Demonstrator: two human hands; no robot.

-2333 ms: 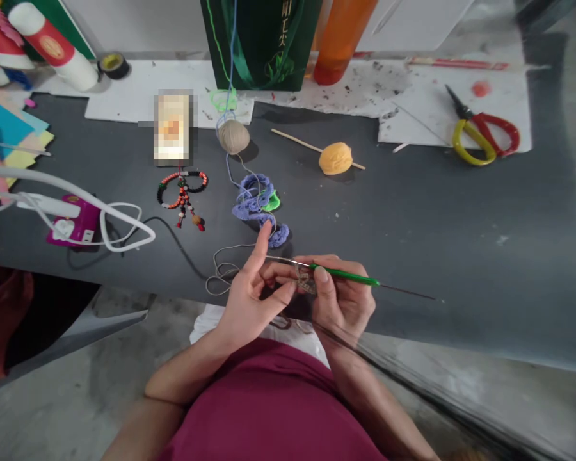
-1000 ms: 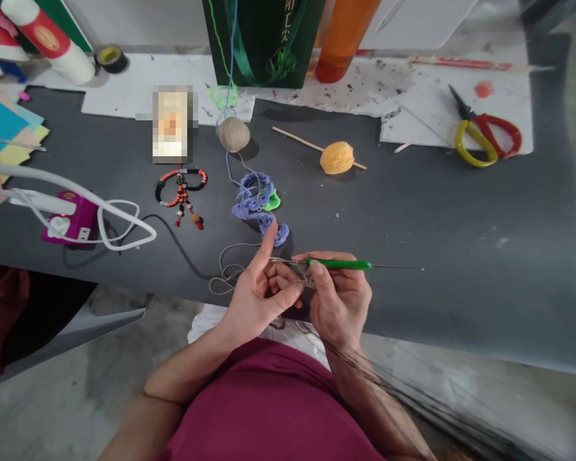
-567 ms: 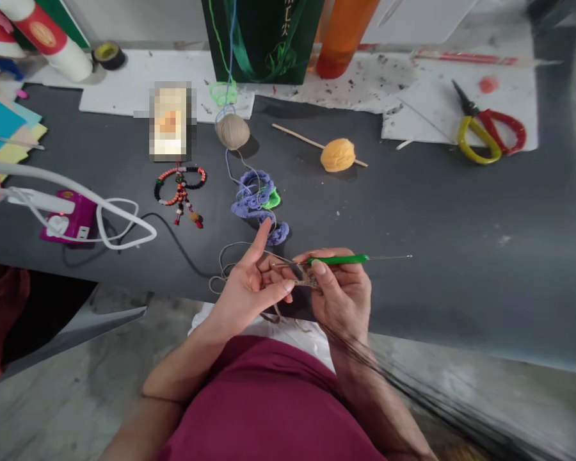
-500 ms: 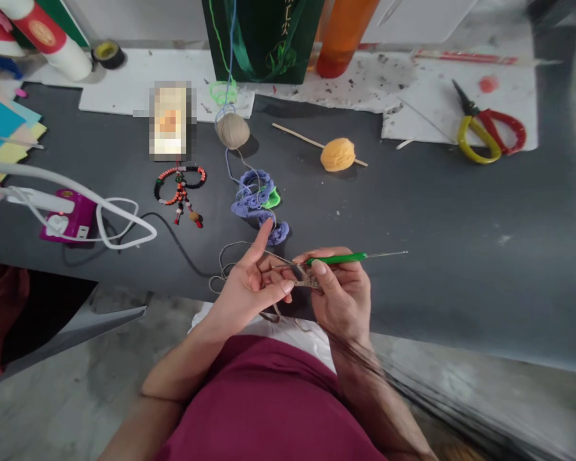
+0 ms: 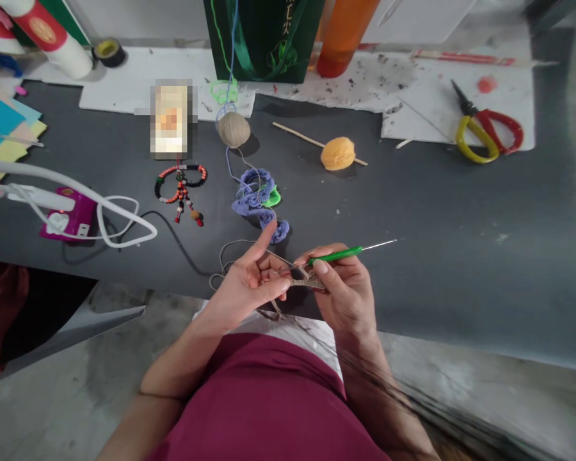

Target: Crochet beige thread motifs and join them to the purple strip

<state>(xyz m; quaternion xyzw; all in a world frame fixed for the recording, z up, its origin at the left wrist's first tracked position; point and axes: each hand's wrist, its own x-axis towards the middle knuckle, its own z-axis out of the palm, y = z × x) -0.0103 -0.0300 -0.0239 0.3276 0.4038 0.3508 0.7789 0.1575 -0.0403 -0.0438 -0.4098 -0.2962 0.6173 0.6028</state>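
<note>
My right hand (image 5: 343, 288) holds a green-handled crochet hook (image 5: 336, 256) like a pencil, and its thumb pinches a small beige crochet strip (image 5: 307, 282). My left hand (image 5: 247, 285) holds the other end of that strip, with thin beige yarn (image 5: 225, 272) running across its fingers and its index finger raised. The yarn trails in loose loops on the table and leads toward a beige yarn ball (image 5: 233, 130). Just beyond my left fingertip lies a purple crocheted piece (image 5: 254, 202) with some green crochet (image 5: 271, 198) under it.
A beaded ornament (image 5: 180, 192), an orange yarn ball on a stick (image 5: 337, 153) and yellow-red scissors (image 5: 480, 137) lie on the dark table. A power strip (image 5: 70, 214) and white cable (image 5: 100, 202) sit left. A green bag (image 5: 264, 38) and orange bottle (image 5: 345, 38) stand behind.
The crochet hook has tilted, its tip swinging from pointing right and slightly down to up and right. Both hands have drawn slightly closer to my body.
</note>
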